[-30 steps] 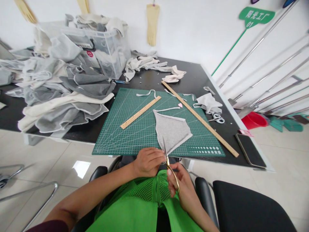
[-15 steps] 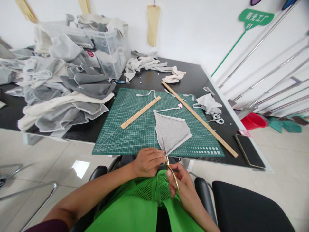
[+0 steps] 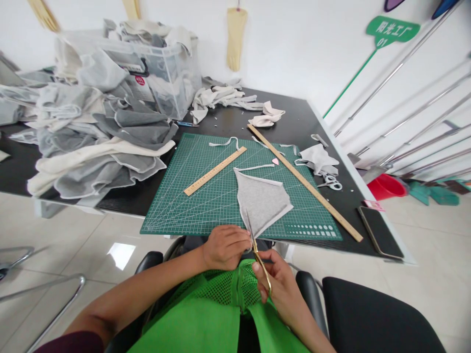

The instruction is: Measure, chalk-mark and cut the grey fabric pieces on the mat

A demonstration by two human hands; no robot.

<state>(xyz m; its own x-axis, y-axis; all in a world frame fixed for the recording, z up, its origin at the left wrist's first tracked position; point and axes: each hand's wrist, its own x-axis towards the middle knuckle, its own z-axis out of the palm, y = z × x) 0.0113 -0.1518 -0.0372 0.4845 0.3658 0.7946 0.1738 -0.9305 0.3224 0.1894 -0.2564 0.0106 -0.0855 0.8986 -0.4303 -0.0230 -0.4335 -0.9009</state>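
Note:
A grey fabric piece (image 3: 262,198) with a pale hem lies on the green cutting mat (image 3: 198,196), its near corner hanging over the mat's front edge. My left hand (image 3: 225,247) is closed and pinches that near corner. My right hand (image 3: 276,284) is closed on gold-handled scissors (image 3: 257,252), whose blades point up into the fabric's near edge beside my left fingers.
Two wooden rulers lie on the mat, a short one (image 3: 215,170) and a long one (image 3: 305,181). Fabric scraps (image 3: 318,158), small scissors (image 3: 331,182) and a phone (image 3: 380,231) sit at the right. A heap of cloth (image 3: 99,142) and a plastic bin (image 3: 154,73) fill the left.
The scissors have slid back toward me, so less blade shows over the fabric. My left hand has stayed on the corner.

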